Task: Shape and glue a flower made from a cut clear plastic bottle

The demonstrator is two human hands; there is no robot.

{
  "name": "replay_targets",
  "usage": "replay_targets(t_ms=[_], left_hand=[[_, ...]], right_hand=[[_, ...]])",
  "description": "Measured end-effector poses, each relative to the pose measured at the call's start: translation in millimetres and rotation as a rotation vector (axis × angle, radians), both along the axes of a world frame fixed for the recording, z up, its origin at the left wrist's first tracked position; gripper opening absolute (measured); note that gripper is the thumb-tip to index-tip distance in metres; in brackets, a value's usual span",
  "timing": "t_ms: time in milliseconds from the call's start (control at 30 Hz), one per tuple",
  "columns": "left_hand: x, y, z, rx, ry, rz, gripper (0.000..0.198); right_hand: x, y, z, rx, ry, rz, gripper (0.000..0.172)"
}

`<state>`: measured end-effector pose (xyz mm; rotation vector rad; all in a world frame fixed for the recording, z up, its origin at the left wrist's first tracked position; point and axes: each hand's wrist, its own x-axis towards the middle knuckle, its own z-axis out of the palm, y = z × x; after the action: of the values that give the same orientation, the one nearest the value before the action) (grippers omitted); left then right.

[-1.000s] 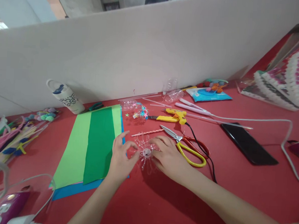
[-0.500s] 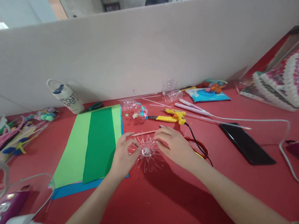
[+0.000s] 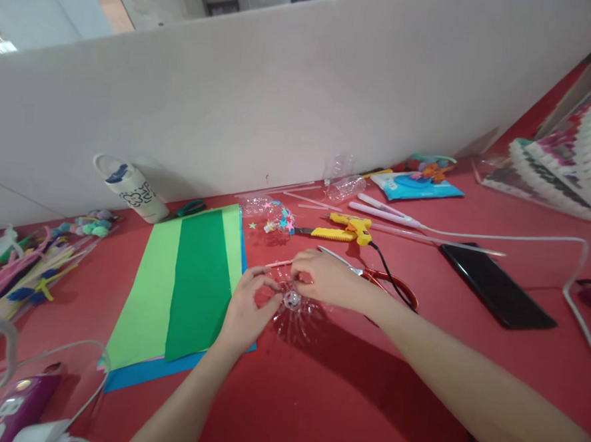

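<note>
A clear plastic piece cut into radiating strips (image 3: 294, 311) lies on the red table (image 3: 345, 397). My left hand (image 3: 244, 311) pinches its left edge with curled fingers. My right hand (image 3: 325, 277) curls over its top right, fingertips on the strips. A pink striped straw (image 3: 275, 264) lies just behind both hands. Red and yellow scissors (image 3: 389, 281) sit partly hidden behind my right wrist.
Green and blue paper sheets (image 3: 186, 284) lie left of my hands. Behind are a yellow glue gun (image 3: 348, 228), a star-filled clear piece (image 3: 278, 220), a white bottle (image 3: 130, 189) and a black phone (image 3: 496, 284). Pipe cleaners (image 3: 16, 274) lie far left. A white partition (image 3: 303, 95) backs the table.
My right hand moved up and left over the cut plastic piece, covering more of the scissors. My left hand closed in on the piece's edge.
</note>
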<state>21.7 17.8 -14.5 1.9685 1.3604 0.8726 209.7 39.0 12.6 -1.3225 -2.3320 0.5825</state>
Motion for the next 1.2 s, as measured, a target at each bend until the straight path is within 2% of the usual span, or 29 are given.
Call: replay_targets(t_ms=[167, 333, 533, 700, 767, 933, 1200], left_hand=[[-0.7, 0.1, -0.7, -0.078, -0.029, -0.007, 0.004], [-0.1, 1.5, -0.1, -0.080, -0.022, 0.006, 0.008], [1.2, -0.7, 3.9, -0.064, -0.030, -0.014, 0.004], [-1.7, -5.2, 8.3, -0.048, -0.051, -0.066, 0.032], [-2.0, -5.5, 8.1, -0.044, -0.058, -0.065, 0.036], [-1.2, -2.3, 4.0, -0.079, -0.093, 0.052, 0.025], [-1.3, -1.4, 1.9, -0.110, -0.096, 0.076, 0.006]], right_hand=[[5.4, 0.6, -3.5, -0.091, 0.020, -0.050, 0.012], [9.5, 3.8, -7.2, -0.176, 0.021, -0.031, 0.012], [6.7, -1.1, -1.2, -0.161, 0.030, -0.030, 0.011], [6.2, -5.8, 1.6, -0.083, 0.030, -0.055, 0.010], [6.1, -7.0, 2.2, -0.053, 0.030, -0.060, 0.010], [5.8, -10.1, 4.9, -0.002, 0.053, -0.040, 0.010], [7.1, -14.8, 1.5, 0.051, 0.095, -0.012, 0.010]])
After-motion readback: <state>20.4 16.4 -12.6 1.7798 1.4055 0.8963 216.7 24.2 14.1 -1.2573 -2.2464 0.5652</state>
